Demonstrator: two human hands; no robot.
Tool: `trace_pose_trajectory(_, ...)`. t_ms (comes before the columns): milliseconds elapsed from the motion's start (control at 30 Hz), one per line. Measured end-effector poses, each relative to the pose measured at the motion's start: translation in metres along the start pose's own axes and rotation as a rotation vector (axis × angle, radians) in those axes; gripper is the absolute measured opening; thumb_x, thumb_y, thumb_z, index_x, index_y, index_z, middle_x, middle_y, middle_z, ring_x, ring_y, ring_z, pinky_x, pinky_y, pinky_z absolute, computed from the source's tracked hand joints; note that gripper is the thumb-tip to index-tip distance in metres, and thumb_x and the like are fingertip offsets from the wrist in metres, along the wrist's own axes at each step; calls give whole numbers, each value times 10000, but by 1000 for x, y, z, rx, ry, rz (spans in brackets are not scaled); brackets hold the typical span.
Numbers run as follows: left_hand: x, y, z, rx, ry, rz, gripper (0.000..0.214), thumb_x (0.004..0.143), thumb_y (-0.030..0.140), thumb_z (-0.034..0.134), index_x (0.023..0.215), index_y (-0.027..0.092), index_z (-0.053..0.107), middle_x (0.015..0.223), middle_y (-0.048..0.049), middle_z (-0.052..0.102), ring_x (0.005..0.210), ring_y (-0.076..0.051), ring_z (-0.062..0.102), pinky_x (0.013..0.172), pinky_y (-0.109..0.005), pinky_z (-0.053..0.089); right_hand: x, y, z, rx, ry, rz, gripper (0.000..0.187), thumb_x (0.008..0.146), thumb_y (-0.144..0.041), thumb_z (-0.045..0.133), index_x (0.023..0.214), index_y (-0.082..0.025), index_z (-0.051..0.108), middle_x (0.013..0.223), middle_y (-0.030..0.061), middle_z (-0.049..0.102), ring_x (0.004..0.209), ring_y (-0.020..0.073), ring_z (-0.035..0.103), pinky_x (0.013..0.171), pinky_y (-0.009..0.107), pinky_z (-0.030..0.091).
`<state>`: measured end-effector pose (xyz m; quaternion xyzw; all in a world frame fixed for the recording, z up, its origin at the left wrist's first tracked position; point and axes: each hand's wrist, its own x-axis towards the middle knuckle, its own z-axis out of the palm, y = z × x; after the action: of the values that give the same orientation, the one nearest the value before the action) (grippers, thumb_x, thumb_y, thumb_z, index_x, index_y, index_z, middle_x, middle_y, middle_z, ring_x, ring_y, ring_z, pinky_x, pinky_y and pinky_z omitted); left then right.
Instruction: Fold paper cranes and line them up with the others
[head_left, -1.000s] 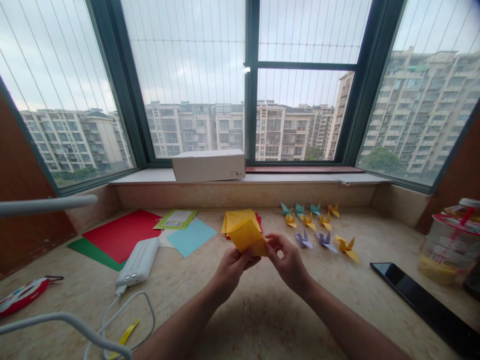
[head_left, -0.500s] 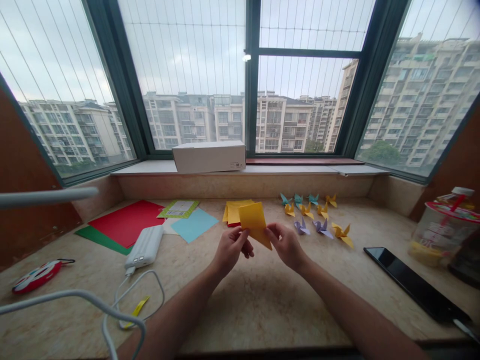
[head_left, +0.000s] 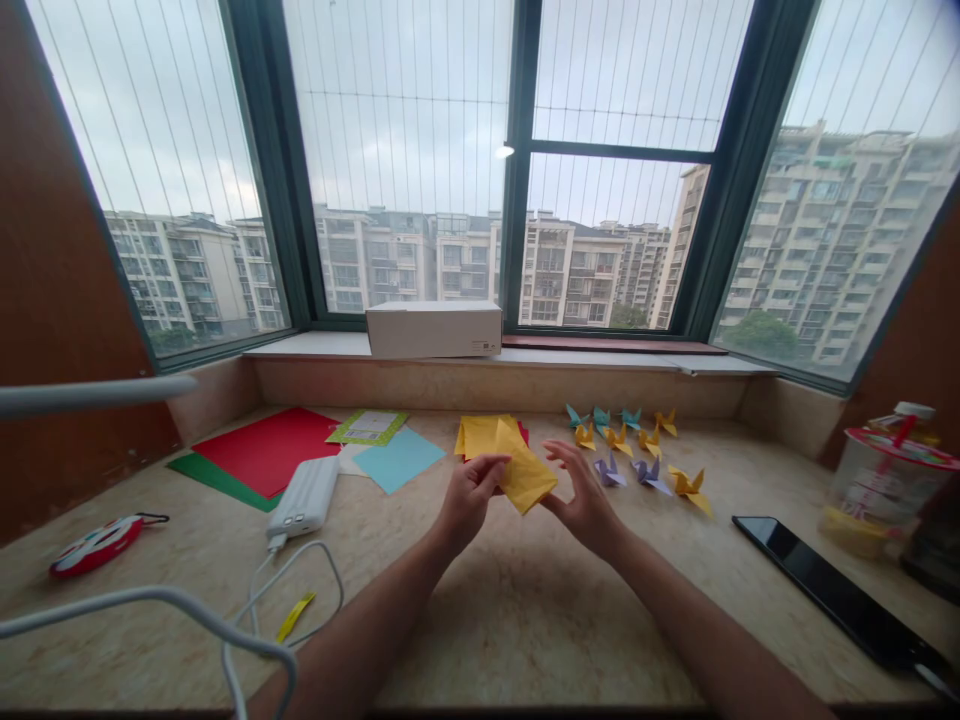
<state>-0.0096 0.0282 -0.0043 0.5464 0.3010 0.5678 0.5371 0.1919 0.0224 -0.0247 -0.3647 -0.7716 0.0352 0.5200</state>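
A partly folded sheet of yellow origami paper (head_left: 527,478) is held above the counter in front of me. My left hand (head_left: 469,498) pinches its left edge between thumb and fingers. At the paper's right side is my right hand (head_left: 589,500), its fingers spread apart and the thumb near or under the lower right corner. Just behind lies a stack of yellow paper (head_left: 480,433) with a bit of red showing. Several folded paper cranes stand to the right: blue ones (head_left: 601,418), yellow ones (head_left: 616,440) and purple ones (head_left: 651,476).
On the left lie red paper (head_left: 262,450), light blue paper (head_left: 400,460), a white power bank (head_left: 304,495) with a looping cable, and a red-and-white object (head_left: 97,547). A black phone (head_left: 832,590) and a plastic cup (head_left: 870,490) stand right. A white box (head_left: 435,330) sits on the sill.
The yellow paper has tilted and come down slightly. My right hand's fingers have opened away from its edge, while my left hand keeps its pinch. The camera view has shifted a little.
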Motion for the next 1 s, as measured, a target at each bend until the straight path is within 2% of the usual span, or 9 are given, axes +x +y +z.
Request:
trace_pose_trajectory(67,0,0,1,-23,-27,0,490,758,449,742,1115,127,647,901,-85,737,837,-229,700,776,-370,573,-2,-4,-5,5,-68,-52,522,850,-361,682,1333,-270,508,1374,137,476,1230,284,514,1018,471,453)
trace_pose_trajectory(167,-2,3,3,-67,-61,-20,581,795,434,711,1270,145,543,869,-66,738,803,-217,705,759,-362,569,-2,-9,-7,58,-136,-96,392,868,-350,669,1247,-278,600,1396,128,453,1177,262,552,991,446,482)
trace_pose_trajectory(300,-6,7,7,-71,-99,-54,411,794,413,721,1059,108,648,956,-109,728,863,-239,702,779,-354,559,1,-13,-6,125,-104,-59,200,891,-355,639,1041,-243,711,1336,122,519,1073,240,613,929,430,519)
trace_pose_trajectory(400,-8,7,9,-116,-137,-80,324,792,386,735,946,113,656,954,-104,722,829,-234,711,789,-368,558,3,-17,-8,173,-17,33,204,906,-369,613,929,-210,739,1152,116,636,993,229,652,890,400,536)
trace_pose_trajectory(500,-9,5,10,-150,-171,-102,312,788,374,745,945,127,641,918,-89,724,782,-224,719,789,-377,557,5,-21,-10,217,54,120,230,905,-384,610,868,-196,737,979,97,700,921,227,668,848,381,544)
trace_pose_trajectory(633,-11,6,10,-128,-187,-98,311,807,370,728,980,134,622,933,-99,732,811,-230,724,779,-362,559,6,-20,-6,319,84,241,251,878,-428,636,890,-190,712,826,74,729,781,217,683,747,365,560)
trace_pose_trajectory(733,-12,8,11,-91,-201,-77,318,825,382,706,996,131,614,969,-122,736,824,-238,725,763,-356,563,5,-19,-1,422,121,329,297,844,-464,665,932,-181,674,840,81,735,756,216,699,709,357,577)
trace_pose_trajectory(867,-12,8,14,-23,-222,-34,386,795,367,740,1060,120,607,1016,-142,731,793,-228,726,718,-337,571,5,-20,2,532,127,352,312,844,-447,671,1000,-186,603,861,73,738,770,210,717,724,352,583)
trace_pose_trajectory(1000,-10,3,14,33,-168,-19,373,767,380,760,992,114,626,857,-98,739,686,-216,723,657,-326,574,6,-22,1,519,103,375,336,850,-430,667,1069,-184,601,906,85,744,862,224,717,790,371,573)
